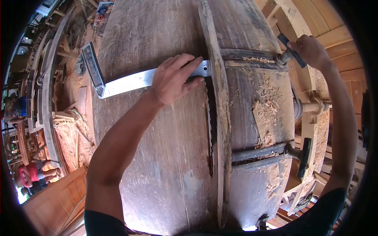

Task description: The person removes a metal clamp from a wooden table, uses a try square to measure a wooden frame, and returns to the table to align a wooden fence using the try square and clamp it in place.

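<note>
My left hand (pixel 176 78) grips the steel blade of a try square (pixel 126 85), fingers over its far edge and thumb along the near one. The square lies across the workbench top (pixel 165 149), its dark stock (pixel 93 67) hanging by the left edge. Its blade end meets a long narrow wooden strip (pixel 221 110) that runs lengthwise over the bench. At the far right, my right hand (pixel 312 51) is closed on the dark crossbar handle (pixel 290 50) of a bench vise screw. A second vise handle (pixel 304 157) stands nearer to me, untouched.
Two slotted rails (pixel 260 155) cross the bench right of the strip, with wood shavings (pixel 267 118) around them. A dark gap (pixel 212 118) runs beside the strip. Wooden panels (pixel 59 200) lean at lower left, timber beams (pixel 49 90) lie farther left, and a person in red (pixel 31 173) is beyond.
</note>
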Tool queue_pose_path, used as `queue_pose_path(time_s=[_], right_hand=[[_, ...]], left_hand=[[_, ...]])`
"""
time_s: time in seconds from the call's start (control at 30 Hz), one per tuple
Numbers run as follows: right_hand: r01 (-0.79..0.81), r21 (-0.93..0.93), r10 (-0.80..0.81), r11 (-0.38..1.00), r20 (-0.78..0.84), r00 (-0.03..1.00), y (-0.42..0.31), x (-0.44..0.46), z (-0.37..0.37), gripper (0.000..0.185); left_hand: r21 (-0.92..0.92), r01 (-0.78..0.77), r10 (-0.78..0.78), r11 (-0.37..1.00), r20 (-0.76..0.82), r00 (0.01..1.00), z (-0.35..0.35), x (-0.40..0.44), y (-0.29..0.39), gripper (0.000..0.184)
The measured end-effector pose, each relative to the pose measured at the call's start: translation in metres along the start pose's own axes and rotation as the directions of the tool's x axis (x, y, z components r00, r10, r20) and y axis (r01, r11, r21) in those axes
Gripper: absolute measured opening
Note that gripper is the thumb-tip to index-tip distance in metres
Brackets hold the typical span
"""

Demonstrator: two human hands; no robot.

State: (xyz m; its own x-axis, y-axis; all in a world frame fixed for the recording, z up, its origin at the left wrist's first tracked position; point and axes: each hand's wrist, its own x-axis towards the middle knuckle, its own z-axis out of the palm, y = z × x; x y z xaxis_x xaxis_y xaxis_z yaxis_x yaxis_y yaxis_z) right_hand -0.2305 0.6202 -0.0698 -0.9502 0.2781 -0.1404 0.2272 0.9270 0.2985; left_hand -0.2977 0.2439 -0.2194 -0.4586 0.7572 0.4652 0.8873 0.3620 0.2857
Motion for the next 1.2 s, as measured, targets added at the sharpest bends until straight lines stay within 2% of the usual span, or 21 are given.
queue_pose_path(time_s=[0.07, 0.13, 0.2, 0.23, 0.27, 0.3, 0.37, 0.47, 0.57, 0.67, 0.73, 0.8, 0.87, 0.9, 1.03, 1.13, 1.2], right_hand=[[0.058, -0.052, -0.072, 0.997, -0.325, 0.943, -0.009, -0.004, 0.008, 0.035], [0.251, 0.173, -0.186, 0.953, -0.322, 0.928, -0.038, 0.023, -0.001, 0.046], [0.218, 0.337, -0.151, 0.916, -0.213, 0.965, -0.117, 0.022, -0.036, 0.052], [0.440, 0.492, -0.244, 0.751, -0.413, 0.877, -0.150, 0.039, -0.016, 0.045], [0.579, 0.248, -0.494, 0.777, -0.329, 0.805, -0.188, 0.055, -0.030, 0.030], [0.543, 0.350, -0.456, 0.764, -0.302, 0.837, -0.218, 0.060, -0.030, 0.033], [0.633, 0.298, -0.592, 0.715, -0.225, 0.774, -0.273, 0.067, -0.035, 0.035], [0.719, 0.272, -0.684, 0.640, -0.224, 0.694, -0.279, 0.079, -0.010, 0.035], [0.798, 0.134, -0.758, 0.588, -0.253, 0.601, -0.279, 0.083, -0.011, 0.030], [0.706, 0.273, -0.672, 0.653, -0.222, 0.707, -0.276, 0.072, -0.017, 0.027], [0.719, 0.231, -0.698, 0.655, -0.178, 0.694, -0.281, 0.076, -0.012, 0.027], [0.688, 0.302, -0.675, 0.660, -0.165, 0.719, -0.282, 0.081, -0.006, 0.029], [0.595, 0.478, -0.603, 0.646, -0.158, 0.782, -0.269, 0.065, -0.013, 0.031], [0.462, 0.542, -0.479, 0.702, -0.121, 0.870, -0.268, 0.066, -0.003, 0.033], [0.400, 0.641, -0.430, 0.655, -0.119, 0.895, -0.275, 0.041, -0.030, 0.032], [0.626, 0.363, -0.622, 0.690, -0.145, 0.769, -0.282, 0.075, -0.006, 0.031], [0.574, 0.476, -0.574, 0.667, -0.163, 0.803, -0.284, 0.052, -0.036, 0.033]], left_hand=[[-0.011, 0.008, -0.008, 1.000, 0.015, 1.000, 0.001, -0.002, -0.002, 0.056], [0.007, 0.004, -0.004, 1.000, 0.005, 1.000, 0.003, -0.004, -0.001, 0.053], [0.017, -0.010, 0.010, 1.000, -0.009, 1.000, 0.002, 0.001, -0.002, 0.051], [0.009, -0.014, 0.014, 1.000, -0.011, 1.000, 0.001, 0.000, -0.001, 0.051], [0.002, -0.018, 0.018, 1.000, -0.011, 1.000, 0.001, 0.000, -0.002, 0.050], [0.003, -0.022, 0.022, 1.000, -0.009, 1.000, 0.002, 0.000, -0.003, 0.050], [0.003, -0.032, 0.032, 0.999, -0.004, 0.999, 0.004, -0.001, -0.005, 0.050], [-0.006, -0.022, 0.022, 1.000, -0.023, 1.000, 0.003, -0.002, -0.004, 0.050], [-0.035, -0.010, 0.010, 0.999, 0.000, 1.000, 0.002, 0.000, -0.005, 0.050], [-0.040, 0.003, -0.002, 0.999, 0.026, 1.000, 0.002, -0.002, -0.005, 0.051], [-0.026, -0.012, 0.012, 1.000, 0.008, 1.000, 0.003, -0.001, -0.004, 0.051], [0.004, -0.045, 0.046, 0.999, -0.042, 0.998, 0.005, -0.001, -0.006, 0.051], [-0.020, -0.004, 0.005, 1.000, 0.009, 1.000, 0.005, -0.003, -0.004, 0.052], [-0.027, 0.016, -0.015, 1.000, 0.031, 0.999, 0.003, -0.003, -0.004, 0.052], [0.013, -0.049, 0.050, 0.999, -0.040, 0.998, 0.004, -0.002, -0.006, 0.054], [0.006, -0.002, 0.001, 1.000, 0.024, 1.000, 0.005, -0.005, -0.006, 0.052], [-0.012, -0.026, 0.026, 1.000, 0.015, 1.000, 0.001, -0.002, -0.006, 0.051]])
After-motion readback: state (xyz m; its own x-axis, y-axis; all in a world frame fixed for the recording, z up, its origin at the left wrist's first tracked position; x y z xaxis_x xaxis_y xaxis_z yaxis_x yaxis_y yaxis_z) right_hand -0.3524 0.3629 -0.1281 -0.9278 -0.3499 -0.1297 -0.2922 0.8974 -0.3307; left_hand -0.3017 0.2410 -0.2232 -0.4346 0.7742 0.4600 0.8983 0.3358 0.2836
